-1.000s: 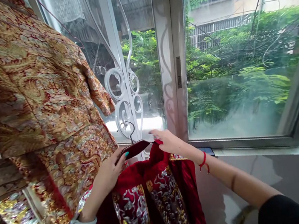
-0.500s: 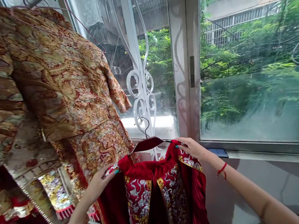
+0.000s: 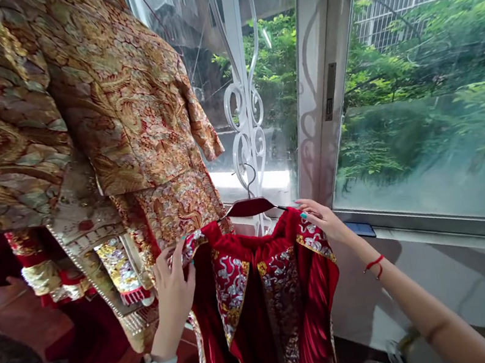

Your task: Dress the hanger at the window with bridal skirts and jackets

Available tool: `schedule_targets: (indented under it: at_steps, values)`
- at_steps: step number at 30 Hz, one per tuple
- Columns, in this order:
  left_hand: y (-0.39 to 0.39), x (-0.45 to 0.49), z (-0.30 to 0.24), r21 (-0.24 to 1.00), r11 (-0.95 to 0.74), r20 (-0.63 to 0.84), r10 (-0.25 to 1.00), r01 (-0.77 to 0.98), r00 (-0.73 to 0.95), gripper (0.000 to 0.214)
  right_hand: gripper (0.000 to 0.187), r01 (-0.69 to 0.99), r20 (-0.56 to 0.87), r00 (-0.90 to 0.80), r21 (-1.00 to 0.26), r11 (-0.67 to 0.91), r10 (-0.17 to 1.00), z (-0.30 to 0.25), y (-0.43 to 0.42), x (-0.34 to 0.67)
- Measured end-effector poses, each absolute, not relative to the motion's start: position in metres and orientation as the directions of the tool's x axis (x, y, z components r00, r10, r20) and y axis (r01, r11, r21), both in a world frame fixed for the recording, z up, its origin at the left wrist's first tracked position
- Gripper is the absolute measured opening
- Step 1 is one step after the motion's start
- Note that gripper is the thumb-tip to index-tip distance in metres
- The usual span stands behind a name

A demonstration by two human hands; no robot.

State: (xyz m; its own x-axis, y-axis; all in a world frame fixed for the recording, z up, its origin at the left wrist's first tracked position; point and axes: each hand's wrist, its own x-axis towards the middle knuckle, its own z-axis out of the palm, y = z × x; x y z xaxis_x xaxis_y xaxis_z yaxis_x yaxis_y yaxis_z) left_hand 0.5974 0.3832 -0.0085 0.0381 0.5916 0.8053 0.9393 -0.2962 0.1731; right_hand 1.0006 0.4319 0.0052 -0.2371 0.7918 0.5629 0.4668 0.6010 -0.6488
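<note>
A red embroidered garment with silver and gold panels hangs on a dark red hanger in front of me. My left hand grips its left shoulder edge, fingers curled on the cloth. On the garment's right shoulder rests my right hand, fingers closed over the fabric near the hanger's end. The hanger's metal hook points up toward the white scrolled window grille.
A gold and red brocade jacket and skirt hang at the left, touching the red garment. A sliding window with greenery outside fills the right. A white sill and wall run below it. Red glossy floor lies at lower left.
The red garment has been lifted higher and spread wider on the hanger. My left hand moved from the hanger to the left shoulder; the right slid onto the right shoulder.
</note>
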Motion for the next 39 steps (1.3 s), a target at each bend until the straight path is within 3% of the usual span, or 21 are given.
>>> schedule_targets:
  at_steps: [3, 9, 12, 18, 22, 28, 33, 39]
  values:
    - [0.382, 0.603, -0.011, 0.179, -0.299, 0.804, 0.594, 0.937, 0.037, 0.046, 0.065, 0.559, 0.588, -0.251, -0.56, 0.611, 0.769, -0.004, 0.421, 1.002]
    - [0.41, 0.584, 0.007, 0.273, -0.309, 0.703, 0.71, 0.911, 0.03, 0.054, 0.053, 0.721, 0.574, -0.276, -0.407, 0.561, 0.771, -0.004, 0.418, 1.013]
    - [0.408, 0.589, 0.018, 0.313, -0.375, 0.654, 0.751, 0.873, 0.088, 0.051, 0.054, 0.701, 0.535, -0.316, -0.425, 0.573, 0.784, 0.001, 0.421, 1.017]
    - [0.371, 0.648, 0.003, 0.365, -0.363, 0.782, 0.62, 0.857, -0.071, 0.044, 0.049, 0.606, 0.536, -0.334, -0.509, 0.612, 0.776, 0.0, 0.422, 1.009]
    - [0.369, 0.657, -0.035, 0.41, -0.342, 0.697, 0.716, 0.845, -0.048, 0.045, 0.048, 0.602, 0.564, -0.283, -0.525, 0.601, 0.776, 0.01, 0.422, 1.015]
    - [0.365, 0.674, -0.053, 0.544, -0.367, 0.648, 0.755, 0.754, -0.1, 0.05, 0.049, 0.6, 0.447, -0.365, -0.558, 0.573, 0.817, 0.025, 0.423, 1.026]
    - [0.366, 0.726, -0.093, 0.768, -0.316, 0.417, 0.907, 0.557, -0.059, 0.033, 0.051, 0.612, 0.504, -0.31, -0.543, 0.575, 0.806, 0.012, 0.429, 1.022]
    - [0.385, 0.761, -0.114, 0.845, -0.154, 0.295, 0.933, 0.512, -0.206, 0.035, 0.05, 0.649, 0.517, -0.264, -0.529, 0.547, 0.814, 0.003, 0.426, 1.016]
